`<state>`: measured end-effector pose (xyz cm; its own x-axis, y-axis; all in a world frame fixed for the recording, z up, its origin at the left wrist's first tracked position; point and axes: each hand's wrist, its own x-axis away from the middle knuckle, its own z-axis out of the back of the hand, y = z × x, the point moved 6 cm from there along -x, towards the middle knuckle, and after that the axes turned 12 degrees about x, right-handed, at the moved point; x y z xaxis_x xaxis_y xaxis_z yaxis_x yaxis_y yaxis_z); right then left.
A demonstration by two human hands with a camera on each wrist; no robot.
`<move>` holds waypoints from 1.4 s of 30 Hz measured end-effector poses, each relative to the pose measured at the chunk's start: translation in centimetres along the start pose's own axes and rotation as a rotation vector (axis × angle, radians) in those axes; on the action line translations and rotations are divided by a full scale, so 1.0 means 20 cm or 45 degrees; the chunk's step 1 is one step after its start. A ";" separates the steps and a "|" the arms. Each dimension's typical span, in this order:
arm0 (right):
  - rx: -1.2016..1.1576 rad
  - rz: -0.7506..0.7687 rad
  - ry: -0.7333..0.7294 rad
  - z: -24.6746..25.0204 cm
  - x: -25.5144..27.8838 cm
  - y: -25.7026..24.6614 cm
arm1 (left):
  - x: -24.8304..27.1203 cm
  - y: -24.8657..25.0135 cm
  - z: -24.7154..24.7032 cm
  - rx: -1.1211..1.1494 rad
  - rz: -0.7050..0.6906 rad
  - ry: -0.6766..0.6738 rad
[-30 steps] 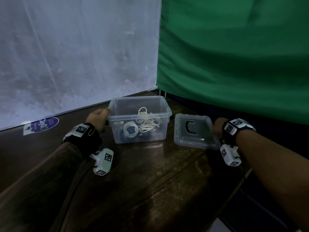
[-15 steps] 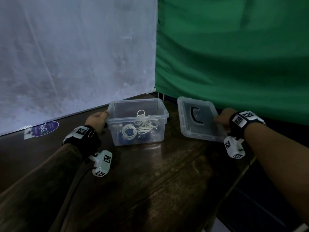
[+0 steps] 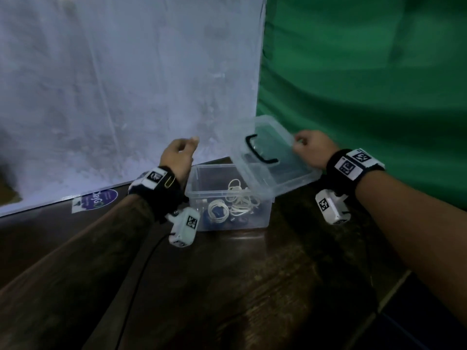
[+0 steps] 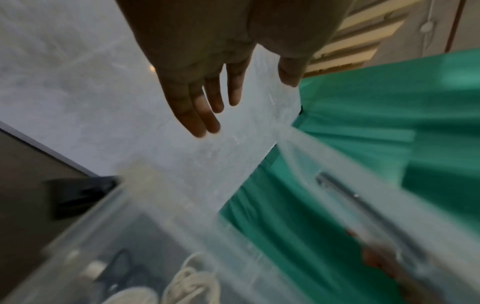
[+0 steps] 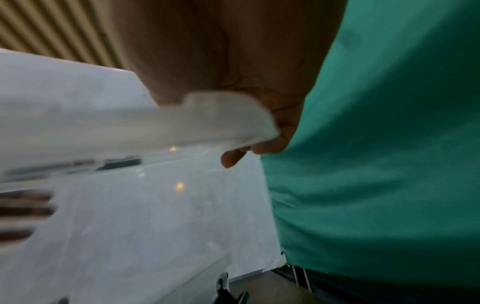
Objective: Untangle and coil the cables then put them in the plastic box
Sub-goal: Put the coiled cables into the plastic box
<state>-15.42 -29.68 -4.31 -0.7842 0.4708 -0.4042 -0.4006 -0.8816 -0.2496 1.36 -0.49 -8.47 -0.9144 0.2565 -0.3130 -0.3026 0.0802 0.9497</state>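
Note:
A clear plastic box [image 3: 202, 198] stands on the dark wooden table with coiled white cables [image 3: 237, 200] and some blue items inside. My right hand [image 3: 308, 150] grips the right edge of the clear lid [image 3: 273, 173], which has a black handle [image 3: 260, 152] and hangs tilted above the box's right side. In the right wrist view the fingers [image 5: 231, 158] curl round the lid's rim [image 5: 207, 121]. My left hand [image 3: 179, 155] is raised above the box's left rim, fingers relaxed and holding nothing. The left wrist view shows those fingers [image 4: 205, 111] spread over the box [image 4: 161, 242] and cables [image 4: 187, 283].
A white sheet [image 3: 126, 97] hangs behind on the left and a green cloth [image 3: 366, 97] on the right. A purple sticker [image 3: 98, 200] lies on the table at the left. The table's right edge [image 3: 394, 284] drops off near my right forearm.
My right hand has lifted the lid off the table and carried it left, over the box. My left hand has let go of the box's left rim and risen.

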 end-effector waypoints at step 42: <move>-0.683 -0.430 -0.656 -0.57 0.13 -0.11 | -0.04 -0.49 0.09 -0.283 0.661 -0.145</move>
<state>-11.25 -26.14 -14.79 -0.8335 0.5184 0.1913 -0.4757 -0.4972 -0.7256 5.45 0.28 -17.47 -0.9273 0.3114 0.2078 0.1175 -0.2849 0.9513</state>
